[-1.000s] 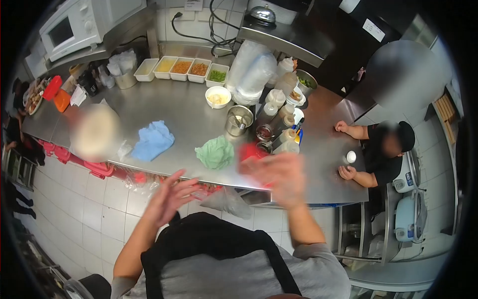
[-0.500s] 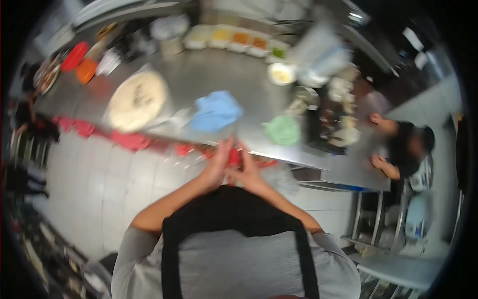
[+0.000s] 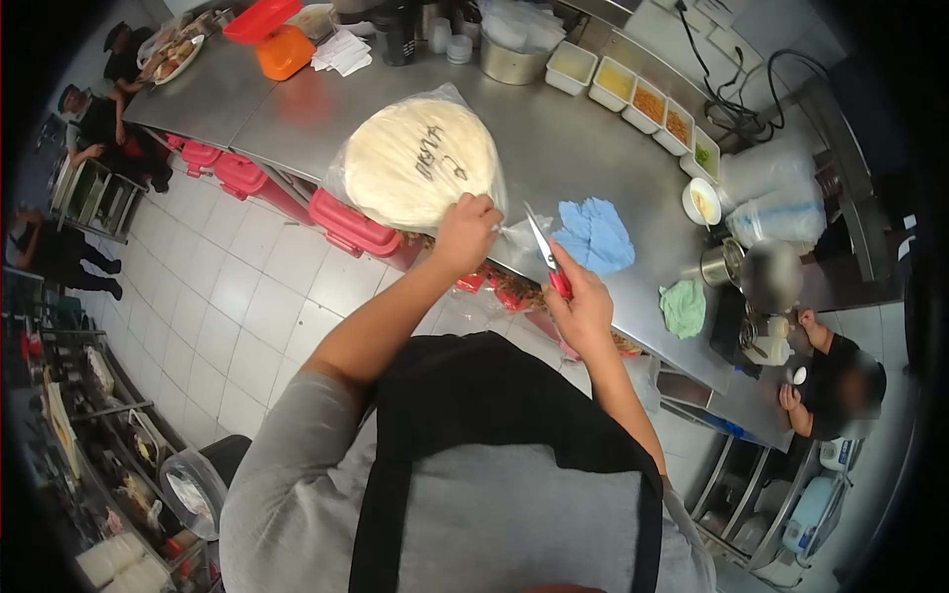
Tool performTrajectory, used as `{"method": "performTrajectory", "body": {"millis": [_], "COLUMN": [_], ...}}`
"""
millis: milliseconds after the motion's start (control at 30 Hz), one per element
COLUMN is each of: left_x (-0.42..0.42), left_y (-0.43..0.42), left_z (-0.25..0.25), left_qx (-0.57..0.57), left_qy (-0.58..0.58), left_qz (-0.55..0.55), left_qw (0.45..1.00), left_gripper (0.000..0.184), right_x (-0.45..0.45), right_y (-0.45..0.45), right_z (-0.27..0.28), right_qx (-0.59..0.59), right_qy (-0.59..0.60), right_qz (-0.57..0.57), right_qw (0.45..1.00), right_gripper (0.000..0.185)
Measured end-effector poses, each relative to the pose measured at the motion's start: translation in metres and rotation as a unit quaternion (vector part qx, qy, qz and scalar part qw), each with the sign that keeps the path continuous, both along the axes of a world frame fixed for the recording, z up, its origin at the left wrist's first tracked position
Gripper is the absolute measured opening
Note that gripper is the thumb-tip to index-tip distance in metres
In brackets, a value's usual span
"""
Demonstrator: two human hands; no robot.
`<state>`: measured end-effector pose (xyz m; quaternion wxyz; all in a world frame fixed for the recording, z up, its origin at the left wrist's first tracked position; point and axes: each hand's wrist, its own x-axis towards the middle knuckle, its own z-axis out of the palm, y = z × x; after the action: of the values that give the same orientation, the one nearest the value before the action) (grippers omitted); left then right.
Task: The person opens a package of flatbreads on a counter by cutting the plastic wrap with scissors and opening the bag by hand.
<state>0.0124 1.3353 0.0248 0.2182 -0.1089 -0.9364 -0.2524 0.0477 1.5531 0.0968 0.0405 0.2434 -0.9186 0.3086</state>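
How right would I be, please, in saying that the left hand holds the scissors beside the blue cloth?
Only the hand is wrong: the head view shows the right hand holding the scissors beside the blue cloth.

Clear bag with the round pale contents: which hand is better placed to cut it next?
Right, most likely: the right hand holds the red-handled scissors, blades close to the bag's loose end. The left hand grips the clear bag at its edge, so seems better suited to steadying.
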Motion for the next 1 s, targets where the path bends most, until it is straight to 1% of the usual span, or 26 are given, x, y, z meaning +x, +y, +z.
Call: {"method": "performTrajectory", "body": {"millis": [33,133,167,267,367,467,567,667,700,800,900,1000], "left_x": [-0.004,-0.008,-0.007,-0.011,-0.013,-0.006,0.008,0.019,0.021,0.022,0.023,0.022], "left_y": [-0.001,-0.004,-0.006,-0.013,-0.025,-0.043,-0.058,-0.063,-0.063,-0.065,-0.065,-0.066], "left_z": [-0.008,-0.017,-0.017,-0.016,-0.008,-0.003,-0.009,-0.010,-0.010,-0.010,-0.010,-0.011], "left_qx": [-0.003,0.055,0.080,0.084,0.069,0.024,-0.018,0.009,0.002,0.018,0.036,0.050], "left_qy": [0.017,0.035,0.034,0.028,0.019,0.005,-0.013,-0.037,-0.040,-0.047,-0.061,-0.055], "left_qz": [0.012,0.002,0.001,-0.029,-0.063,-0.112,-0.147,-0.153,-0.145,-0.156,-0.154,-0.160], "left_qw": [1.000,0.998,0.996,0.996,0.995,0.993,0.989,0.988,0.989,0.986,0.986,0.984], "left_gripper": [0.020,0.014,0.011,0.011,0.013,0.013,0.014,0.014,0.013,0.013,0.012,0.012], "right_x": [-0.006,-0.018,-0.017,-0.008,0.006,0.019,0.019,0.015,0.015,0.023,0.028,0.031], "right_y": [-0.008,-0.010,-0.008,-0.004,-0.004,-0.008,-0.021,-0.027,-0.026,-0.026,-0.027,-0.029], "right_z": [-0.004,-0.032,-0.037,-0.045,-0.040,-0.014,-0.001,-0.014,-0.022,-0.029,-0.036,-0.035], "right_qx": [0.035,0.112,0.123,0.132,0.153,0.092,0.079,0.124,0.110,0.135,0.103,0.095], "right_qy": [-0.005,0.005,0.000,-0.009,-0.008,-0.014,0.013,0.013,0.019,0.001,-0.007,-0.015], "right_qz": [0.003,0.016,0.015,0.022,0.032,0.029,0.035,0.050,0.060,0.059,0.048,0.041], "right_qw": [0.999,0.994,0.992,0.991,0.988,0.995,0.996,0.991,0.992,0.989,0.993,0.994], "right_gripper": [0.056,0.057,0.058,0.059,0.056,0.054,0.051,0.051,0.051,0.051,0.051,0.050]}}
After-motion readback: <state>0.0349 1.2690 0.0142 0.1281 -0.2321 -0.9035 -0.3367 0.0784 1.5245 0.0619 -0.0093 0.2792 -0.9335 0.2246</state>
